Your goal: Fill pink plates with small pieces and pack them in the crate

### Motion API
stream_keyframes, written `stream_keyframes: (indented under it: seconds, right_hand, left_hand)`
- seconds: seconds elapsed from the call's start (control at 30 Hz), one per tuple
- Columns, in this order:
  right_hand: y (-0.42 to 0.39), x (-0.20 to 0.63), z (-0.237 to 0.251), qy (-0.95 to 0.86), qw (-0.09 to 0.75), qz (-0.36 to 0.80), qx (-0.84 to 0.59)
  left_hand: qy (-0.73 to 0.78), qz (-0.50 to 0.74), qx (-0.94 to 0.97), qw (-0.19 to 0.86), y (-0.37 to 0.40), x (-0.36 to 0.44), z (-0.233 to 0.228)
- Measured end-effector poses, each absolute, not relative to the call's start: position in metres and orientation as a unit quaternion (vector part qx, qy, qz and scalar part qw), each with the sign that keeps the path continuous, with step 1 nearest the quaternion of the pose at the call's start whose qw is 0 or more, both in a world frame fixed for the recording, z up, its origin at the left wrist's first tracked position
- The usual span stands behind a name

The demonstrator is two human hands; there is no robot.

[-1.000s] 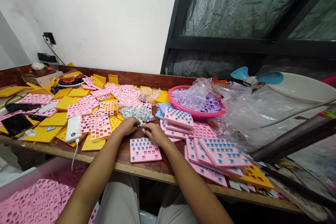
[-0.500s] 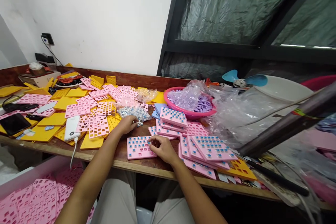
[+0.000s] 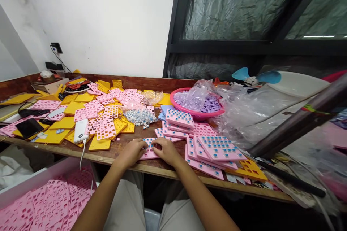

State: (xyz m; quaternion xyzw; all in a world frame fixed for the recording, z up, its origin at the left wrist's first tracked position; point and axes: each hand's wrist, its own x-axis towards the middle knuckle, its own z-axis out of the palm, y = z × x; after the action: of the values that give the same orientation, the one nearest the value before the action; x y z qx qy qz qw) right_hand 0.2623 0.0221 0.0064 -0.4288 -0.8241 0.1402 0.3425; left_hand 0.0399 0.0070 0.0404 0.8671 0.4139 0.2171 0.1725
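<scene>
A pink keyboard plate (image 3: 148, 156), partly fitted with blue switches, lies flat at the table's front edge. My left hand (image 3: 133, 152) is over its left side, fingers closed together; whatever they hold is hidden. Across the plate's right side, my right hand (image 3: 167, 150) has its thumb and fingertips pinched down among the switches, and I cannot make out what is between them. Just behind the plate sits a heap of loose blue-and-white switches (image 3: 141, 117). Stacks of pink plates with blue switches (image 3: 213, 148) stand right of my right hand.
Pink and yellow plates (image 3: 101, 142) litter the left side, with a white power bank (image 3: 80, 131) and a black phone (image 3: 29, 128). A pink basket (image 3: 197, 115) holds purple pieces. Clear plastic bags (image 3: 233, 104), a small fan (image 3: 251, 80) and a slanted dark bar (image 3: 292, 119) occupy the right.
My left hand has come from the switch heap toward me, down to the plate's left side. My right hand has stayed at the plate. The camera view has shifted slightly.
</scene>
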Motion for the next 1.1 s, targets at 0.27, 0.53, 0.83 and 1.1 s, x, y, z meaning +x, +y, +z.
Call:
stream_keyframes:
  seconds: [0.27, 0.53, 0.83, 1.1]
  right_hand:
    - [0.022, 0.265, 0.007, -0.83, 0.342, 0.137, -0.419]
    - [0.022, 0.267, 0.011, -0.841, 0.317, 0.133, -0.418]
    - [0.023, 0.265, 0.035, -0.881, 0.194, 0.05, -0.43]
    - [0.024, 0.261, 0.033, -0.878, 0.178, 0.035, -0.443]
  left_hand:
    - [0.403, 0.204, 0.88, 0.145, 0.011, 0.041, 0.04]
    - [0.378, 0.18, 0.905, 0.077, 0.003, 0.045, 0.038]
    - [0.389, 0.237, 0.88, 0.138, 0.003, 0.055, 0.028]
    - [0.419, 0.252, 0.855, 0.172, 0.006, 0.054, 0.026]
